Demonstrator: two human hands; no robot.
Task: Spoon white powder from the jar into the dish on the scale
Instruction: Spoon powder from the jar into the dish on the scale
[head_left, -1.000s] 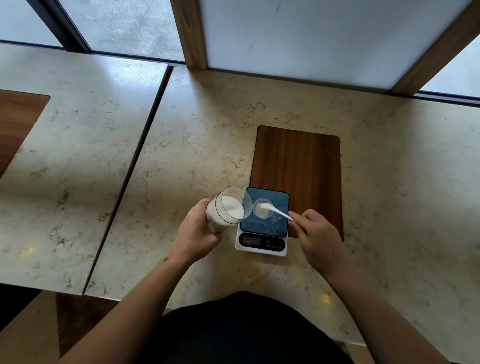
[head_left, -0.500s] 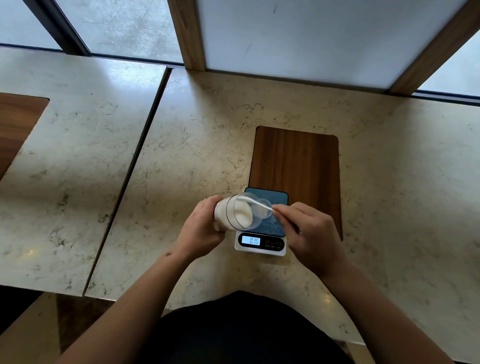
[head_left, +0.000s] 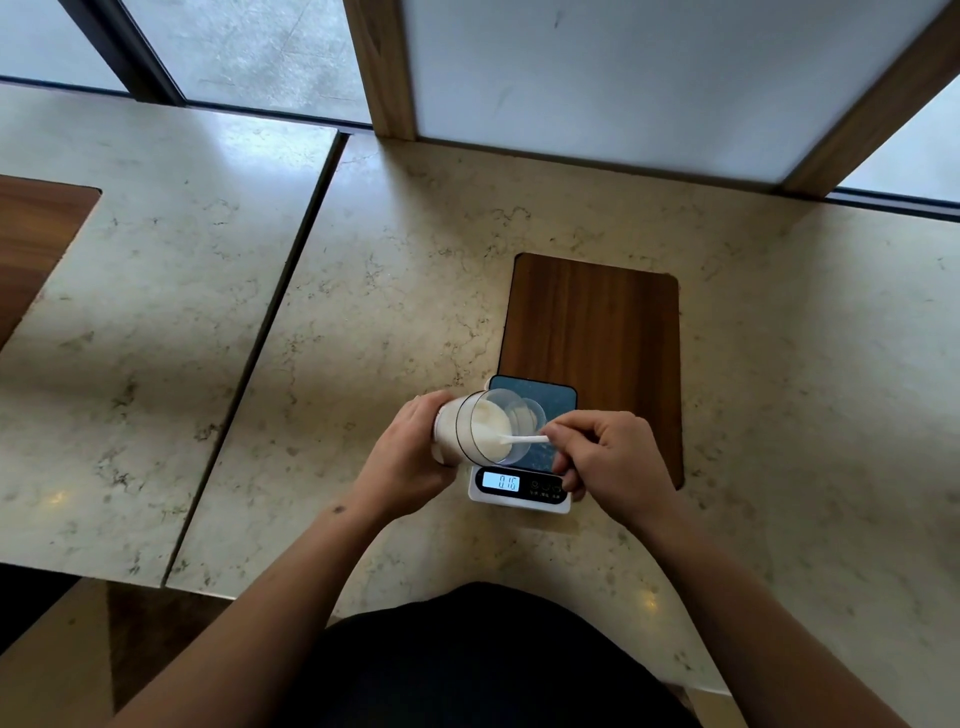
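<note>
Fingers of our right hand (head_left: 608, 457) pinch the spoon (head_left: 522, 439), now dipped into powder (head_left: 488, 428); left hand (head_left: 410, 460) still clamps the tilted jar (head_left: 470, 431) beside the scale (head_left: 519, 491).

Marble-look tables by a window

Two pale veined tabletops (head_left: 156, 322) sit side by side, split by a dark seam (head_left: 270, 343). A dark wooden inlay (head_left: 613, 332) is set into the nearer one. Behind, wooden posts (head_left: 376, 67) frame a frosted white panel (head_left: 623, 78); glass panes (head_left: 249, 47) show grey pavement. Light is soft and cool.
</note>
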